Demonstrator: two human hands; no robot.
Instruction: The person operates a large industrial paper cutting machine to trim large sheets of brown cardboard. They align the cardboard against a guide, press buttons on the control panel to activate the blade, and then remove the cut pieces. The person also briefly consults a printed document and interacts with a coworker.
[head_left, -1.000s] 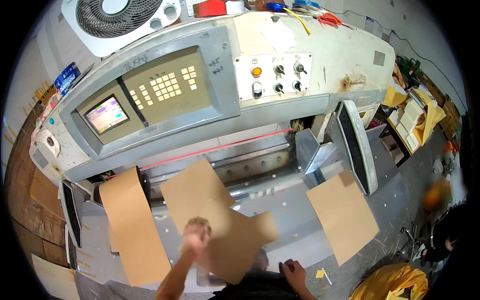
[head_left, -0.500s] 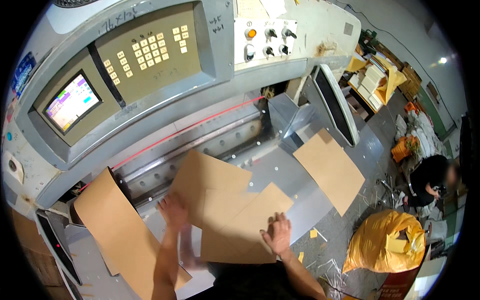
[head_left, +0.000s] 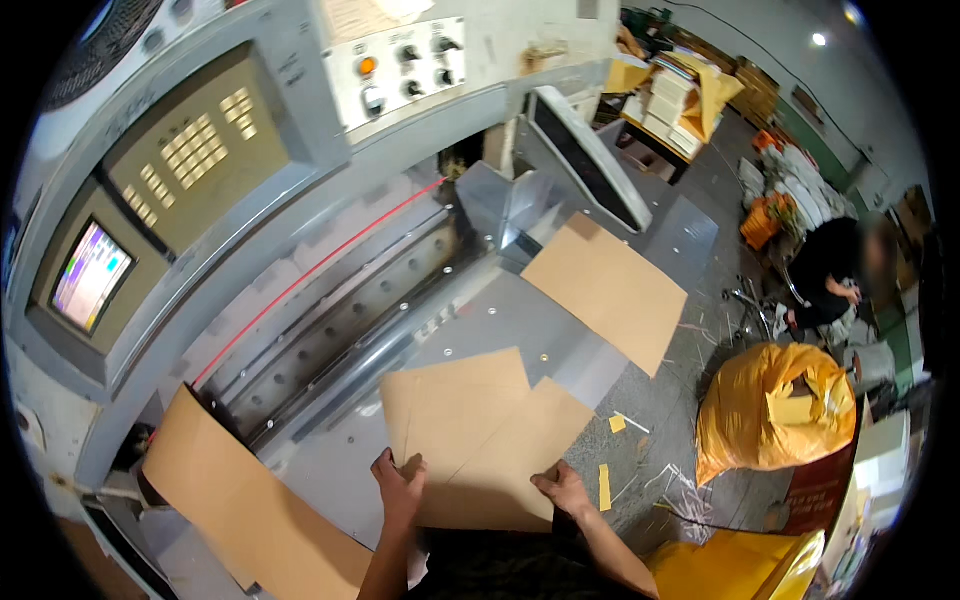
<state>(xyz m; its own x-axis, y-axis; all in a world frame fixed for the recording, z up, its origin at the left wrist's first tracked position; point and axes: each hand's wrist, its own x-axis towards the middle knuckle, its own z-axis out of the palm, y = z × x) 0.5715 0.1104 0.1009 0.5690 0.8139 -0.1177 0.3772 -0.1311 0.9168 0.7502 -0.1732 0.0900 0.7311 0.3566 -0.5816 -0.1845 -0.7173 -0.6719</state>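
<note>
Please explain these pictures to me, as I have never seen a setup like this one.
No robot here: a person works with two bare hands. The view comes from a wide camera worn on the head, looking down, so straight edges bend toward the rim. In front stands a large grey machine with a lit screen and a keypad. On its metal table, a long brown sheet lies to the left and another brown piece to the right. Between them, the left hand and right hand hold overlapping brown sheets by their side edges. A yellow bag stands on the floor at the right.
</note>
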